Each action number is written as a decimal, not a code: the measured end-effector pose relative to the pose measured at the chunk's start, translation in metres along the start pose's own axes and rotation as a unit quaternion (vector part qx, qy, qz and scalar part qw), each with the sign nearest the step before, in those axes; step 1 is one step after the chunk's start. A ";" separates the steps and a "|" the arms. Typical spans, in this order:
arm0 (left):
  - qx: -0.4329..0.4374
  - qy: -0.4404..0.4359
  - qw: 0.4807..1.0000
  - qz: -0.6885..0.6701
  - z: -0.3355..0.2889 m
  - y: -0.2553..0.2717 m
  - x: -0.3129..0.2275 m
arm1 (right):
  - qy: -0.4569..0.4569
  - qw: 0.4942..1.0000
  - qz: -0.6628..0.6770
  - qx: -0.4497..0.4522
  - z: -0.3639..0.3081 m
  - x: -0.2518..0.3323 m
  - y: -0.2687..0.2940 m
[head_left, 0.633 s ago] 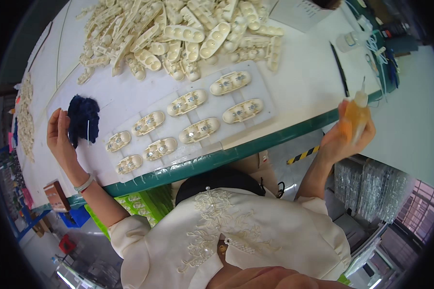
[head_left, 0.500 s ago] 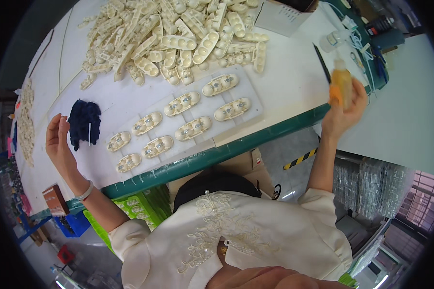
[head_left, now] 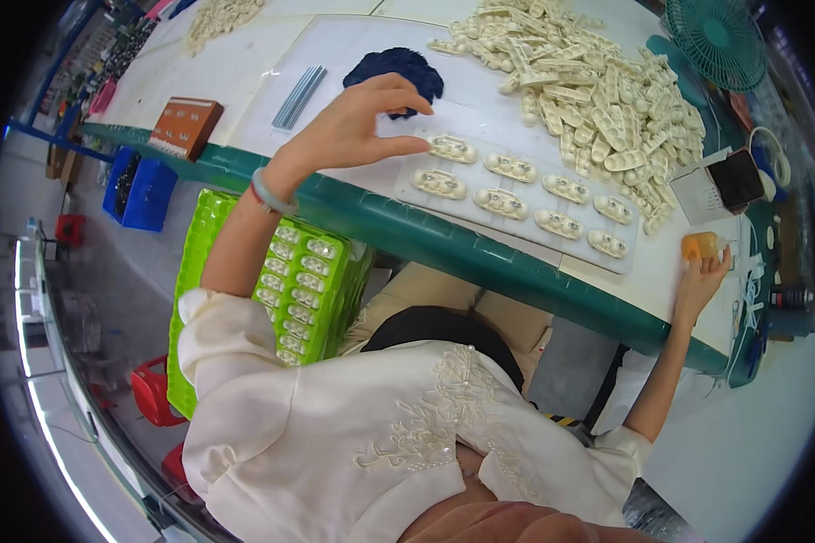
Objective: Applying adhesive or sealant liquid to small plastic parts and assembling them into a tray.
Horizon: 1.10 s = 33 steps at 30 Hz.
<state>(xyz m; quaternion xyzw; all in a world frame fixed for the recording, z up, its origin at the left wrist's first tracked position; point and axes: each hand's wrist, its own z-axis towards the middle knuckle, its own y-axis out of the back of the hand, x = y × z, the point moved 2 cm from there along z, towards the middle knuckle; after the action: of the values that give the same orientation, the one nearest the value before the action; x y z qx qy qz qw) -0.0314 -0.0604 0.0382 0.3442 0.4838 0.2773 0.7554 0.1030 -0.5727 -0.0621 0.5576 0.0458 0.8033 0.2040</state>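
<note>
Our left hand (head_left: 353, 127) hovers at the white tray (head_left: 516, 213) corner, fingers pinched, possibly on something tiny, dark blue cloth (head_left: 396, 71) just behind, our right hand (head_left: 704, 276) wraps the small orange bottle (head_left: 703, 244) by the table edge (head_left: 480, 258).

The person wears a cream short-sleeved blouse (head_left: 335, 425) with raised lace embroidery and small beads across the front. A pale green bangle (head_left: 267, 193) circles the left wrist. Both forearms are bare. A black garment (head_left: 444, 330) covers the waist above tan trousers (head_left: 453, 285).
</note>
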 end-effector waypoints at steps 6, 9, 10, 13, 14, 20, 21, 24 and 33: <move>0.081 -0.072 0.991 0.081 0.021 -0.021 0.015 | 0.114 0.973 -0.196 -0.049 -0.062 0.077 -0.022; 0.126 -0.084 0.983 0.102 0.025 -0.026 0.019 | 0.158 0.947 -0.190 0.206 -0.080 0.131 -0.052; 0.172 -0.068 0.976 0.117 0.030 -0.025 0.022 | 0.117 0.946 -0.156 0.260 -0.082 0.140 -0.064; 0.219 -0.101 0.961 0.132 0.038 -0.027 0.032 | 0.124 0.905 -0.204 0.352 -0.074 0.132 -0.089; 0.213 -0.137 0.958 0.132 0.041 -0.030 0.040 | 0.147 0.895 -0.201 0.369 -0.070 0.121 -0.094; -0.021 -0.081 0.993 0.079 0.007 0.037 0.014 | 0.153 0.924 -0.163 0.311 -0.046 0.100 -0.063; -0.082 -0.074 0.992 0.056 -0.017 0.057 0.014 | 0.157 0.939 -0.148 0.267 -0.037 0.102 -0.044; -0.091 0.124 0.988 -0.002 -0.117 0.104 -0.008 | 0.105 0.961 -0.046 0.253 -0.080 0.158 -0.066; -0.408 0.598 0.686 -0.065 -0.470 0.032 -0.091 | 0.175 0.750 0.034 0.637 -0.301 0.245 -0.361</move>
<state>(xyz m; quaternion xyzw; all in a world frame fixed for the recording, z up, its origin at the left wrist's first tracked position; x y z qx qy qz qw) -0.5019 0.0086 -0.0264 -0.2697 0.6934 0.5443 0.3876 -0.1449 -0.1040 -0.0688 0.4094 0.5627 0.6778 -0.2372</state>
